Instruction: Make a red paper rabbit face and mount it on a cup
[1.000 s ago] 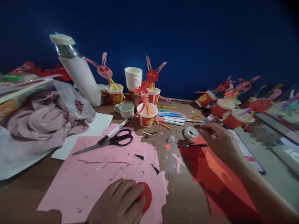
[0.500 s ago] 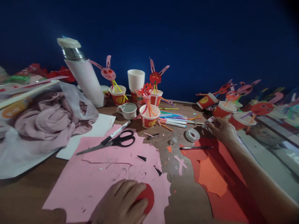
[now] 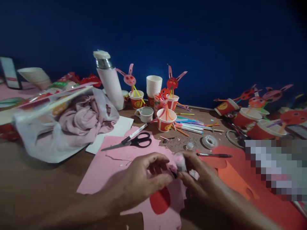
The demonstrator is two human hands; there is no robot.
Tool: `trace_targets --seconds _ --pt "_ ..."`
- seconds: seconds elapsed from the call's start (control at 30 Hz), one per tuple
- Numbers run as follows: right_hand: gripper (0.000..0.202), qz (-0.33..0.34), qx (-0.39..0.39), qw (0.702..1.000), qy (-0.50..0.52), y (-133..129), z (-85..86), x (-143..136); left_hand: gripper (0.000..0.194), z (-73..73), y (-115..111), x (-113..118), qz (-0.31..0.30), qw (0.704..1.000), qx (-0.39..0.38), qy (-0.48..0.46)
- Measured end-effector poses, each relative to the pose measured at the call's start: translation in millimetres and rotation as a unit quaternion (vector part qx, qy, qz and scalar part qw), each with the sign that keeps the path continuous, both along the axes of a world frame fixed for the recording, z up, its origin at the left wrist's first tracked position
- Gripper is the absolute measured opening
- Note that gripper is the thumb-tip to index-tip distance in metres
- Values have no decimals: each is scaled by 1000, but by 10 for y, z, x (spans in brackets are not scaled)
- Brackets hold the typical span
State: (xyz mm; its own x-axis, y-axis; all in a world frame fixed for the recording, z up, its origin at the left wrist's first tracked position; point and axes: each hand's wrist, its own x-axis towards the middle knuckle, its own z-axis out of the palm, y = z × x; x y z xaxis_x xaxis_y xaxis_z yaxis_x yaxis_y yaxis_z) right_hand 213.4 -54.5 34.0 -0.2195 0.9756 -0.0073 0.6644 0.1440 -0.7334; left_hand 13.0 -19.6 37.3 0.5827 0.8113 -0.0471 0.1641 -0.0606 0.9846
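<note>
My right hand pinches a small translucent container between thumb and fingers; its exact kind is blurred. Just to its left, my left hand curves with thumb and fingers apart and holds nothing. A rounded red paper piece lies below my left hand on a cut pink sheet. Black-handled scissors and a white marker rest on the pink sheet's far part. Right of my right hand are red paper and an orange paper piece.
Paper cups with rabbit-faced figures stand along the back and right. A white flask, a stack of cups, a mug, markers, a tape roll and a pen are there too. A plastic bag holds pink cloth.
My right hand has come from the cups at the right to the middle, bringing the small container. My left hand has lifted off the red paper piece. The view has turned left.
</note>
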Motion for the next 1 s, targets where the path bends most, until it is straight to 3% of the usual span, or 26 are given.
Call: trace_targets --seconds 0.1,0.23,0.4,0.47,0.57,0.67,0.8,1.0 --pt "21 -48 -8 999 0 91 -86 -73 24 3 213 127 -22 997 -65 -28" --pt "18 -107 -20 993 52 157 -163 -78 17 -89 338 212 29 999 -34 -25" --pt "24 -92 -73 982 151 105 -188 -39 10 -95 316 208 29 997 -41 -52" --pt "30 -80 -107 967 216 95 -199 -24 6 -81 296 209 32 997 -40 -59" --pt "43 -49 -188 920 340 106 -235 -17 6 -74 278 220 20 996 -32 -84" --pt "53 -29 -244 892 380 116 -265 -25 6 -72 275 231 12 995 -27 -91" --pt "43 -76 -209 900 374 95 -255 -52 6 -65 274 243 24 995 -43 -87" --pt "40 -100 -215 878 416 54 -235 -94 8 -104 268 246 38 990 -88 -105"
